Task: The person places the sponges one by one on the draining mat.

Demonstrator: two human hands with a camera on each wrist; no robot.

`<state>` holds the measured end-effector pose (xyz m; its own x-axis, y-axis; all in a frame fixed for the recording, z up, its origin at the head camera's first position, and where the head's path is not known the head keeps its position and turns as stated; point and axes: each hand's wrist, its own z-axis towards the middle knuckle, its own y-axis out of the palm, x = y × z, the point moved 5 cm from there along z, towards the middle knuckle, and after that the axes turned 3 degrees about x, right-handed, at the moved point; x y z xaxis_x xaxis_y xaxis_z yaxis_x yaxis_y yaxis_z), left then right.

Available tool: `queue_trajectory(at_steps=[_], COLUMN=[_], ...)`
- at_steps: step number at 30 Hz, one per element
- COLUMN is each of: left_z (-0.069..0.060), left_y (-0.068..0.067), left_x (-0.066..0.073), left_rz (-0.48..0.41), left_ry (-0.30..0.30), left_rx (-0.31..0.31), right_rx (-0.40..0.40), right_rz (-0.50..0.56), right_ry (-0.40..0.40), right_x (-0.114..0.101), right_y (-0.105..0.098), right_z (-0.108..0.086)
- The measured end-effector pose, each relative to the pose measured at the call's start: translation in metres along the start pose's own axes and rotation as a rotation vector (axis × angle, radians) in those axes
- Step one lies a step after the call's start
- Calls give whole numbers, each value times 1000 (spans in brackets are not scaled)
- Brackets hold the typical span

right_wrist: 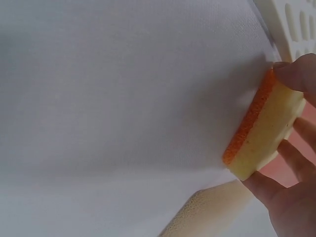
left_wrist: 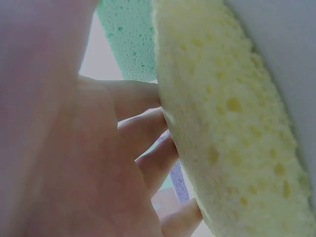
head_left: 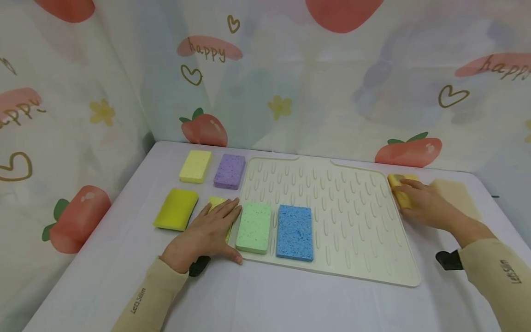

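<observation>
My left hand (head_left: 209,228) lies over a yellow sponge (head_left: 228,234) beside the mat's left edge, fingers extended and thumb spread. In the left wrist view the sponge's porous pale face (left_wrist: 237,123) fills the right side, and the fingertips touch its edge. At the mat's right edge my right hand (head_left: 429,203) holds a yellow sponge (head_left: 401,196) between thumb and fingers. The right wrist view shows an orange layer on that sponge (right_wrist: 266,131), which stands tilted. A light green sponge (head_left: 254,228) and a blue sponge (head_left: 295,233) lie side by side on the cream ridged mat (head_left: 352,230).
Left of the mat lie a pale yellow sponge (head_left: 195,166), a purple sponge (head_left: 229,171) and a bright yellow sponge (head_left: 176,209) with a dark underside. A beige sponge (head_left: 458,196) is partly hidden behind my right hand. Patterned cloth (head_left: 265,69) hangs behind the white table (head_left: 290,304).
</observation>
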<state>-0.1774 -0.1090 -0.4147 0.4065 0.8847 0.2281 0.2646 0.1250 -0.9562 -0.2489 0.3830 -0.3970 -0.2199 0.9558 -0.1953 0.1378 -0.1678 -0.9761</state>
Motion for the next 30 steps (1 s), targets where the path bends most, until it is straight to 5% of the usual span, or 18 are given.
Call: queue_trajectory(at_steps=[10, 22, 30], left_z=[1, 1, 0], left_y=[1, 1, 0], left_x=[-1, -1, -1], left_rz=[-6, -3, -5], left_ry=[-7, -3, -13], left_rx=[4, 6, -1], right_rx=[-2, 90, 90], right_rz=[47, 31, 6], right_ry=[58, 8, 88], right_x=[1, -3, -6], right_y=[-1, -5, -5], right_z=[0, -6, -10])
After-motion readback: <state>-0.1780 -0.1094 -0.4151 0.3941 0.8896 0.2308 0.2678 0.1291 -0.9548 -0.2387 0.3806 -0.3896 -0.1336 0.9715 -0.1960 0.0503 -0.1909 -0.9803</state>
